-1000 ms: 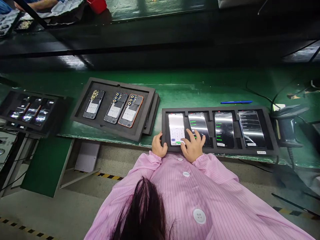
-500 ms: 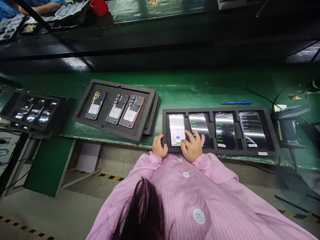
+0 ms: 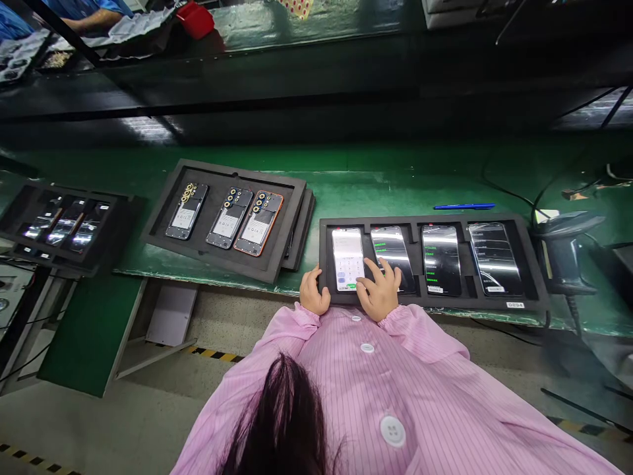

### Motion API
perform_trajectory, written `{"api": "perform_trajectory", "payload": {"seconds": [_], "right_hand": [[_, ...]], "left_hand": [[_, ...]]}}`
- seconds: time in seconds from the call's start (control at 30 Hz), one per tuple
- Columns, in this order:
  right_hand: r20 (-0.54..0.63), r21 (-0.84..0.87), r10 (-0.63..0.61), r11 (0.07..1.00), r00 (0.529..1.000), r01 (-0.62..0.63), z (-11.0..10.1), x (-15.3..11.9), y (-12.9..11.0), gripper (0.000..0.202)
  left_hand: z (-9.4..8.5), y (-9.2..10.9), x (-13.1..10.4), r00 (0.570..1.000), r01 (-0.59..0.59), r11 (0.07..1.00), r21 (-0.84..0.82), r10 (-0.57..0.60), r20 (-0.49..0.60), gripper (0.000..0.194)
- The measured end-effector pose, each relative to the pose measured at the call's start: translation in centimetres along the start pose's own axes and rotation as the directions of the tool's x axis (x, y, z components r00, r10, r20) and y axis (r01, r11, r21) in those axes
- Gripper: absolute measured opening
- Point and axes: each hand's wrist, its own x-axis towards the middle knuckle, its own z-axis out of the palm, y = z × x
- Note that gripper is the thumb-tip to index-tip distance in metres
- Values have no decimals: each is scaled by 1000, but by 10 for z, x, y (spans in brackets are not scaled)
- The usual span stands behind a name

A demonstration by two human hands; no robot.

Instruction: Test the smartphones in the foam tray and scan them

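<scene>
In the leftmost slot of a black foam tray (image 3: 475, 301) on the green counter (image 3: 376, 198), the phone (image 3: 348, 251) lies face up, its bright white screen showing a keypad and a green button below. The right grip (image 3: 380, 293) is spread, thumb at the screen's lower right edge; the left grip (image 3: 313, 293) rests at the tray's near left corner, thumb apart from fingers, whether clamped I cannot tell.

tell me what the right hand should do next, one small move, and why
Probably tap one key of the lit keypad with the right hand: it shows on the leftmost phone in the tray labelled 0894, the hand sits by that screen's lower right edge, and the left hand is at the tray's left corner, seemingly steadying it.
</scene>
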Motion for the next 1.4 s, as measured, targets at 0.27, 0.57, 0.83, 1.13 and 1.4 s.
{"api": "perform_trajectory", "payload": {"seconds": [0.27,0.57,0.83,1.13,1.4], "right_hand": [[-117,179,26,984,993,-5,4,-3,8,17],[-93,129,-73,988,993,85,1,0,6,23],[-7,90,-94,991,996,94,2,2,2,26],[58,100,-159,983,986,152,1,4,-1,25],[92,129,-198,974,976,186,0,5,-4,20]], "left_hand": [[1,-2,-1,998,-55,998,10,55,-40,35],[2,-1,1,993,-94,996,3,94,-73,34],[2,-3,0,993,-105,994,8,105,-55,35],[2,-4,-1,993,-114,994,5,114,-44,36],[1,-3,0,987,-148,989,15,149,-61,35]]}}
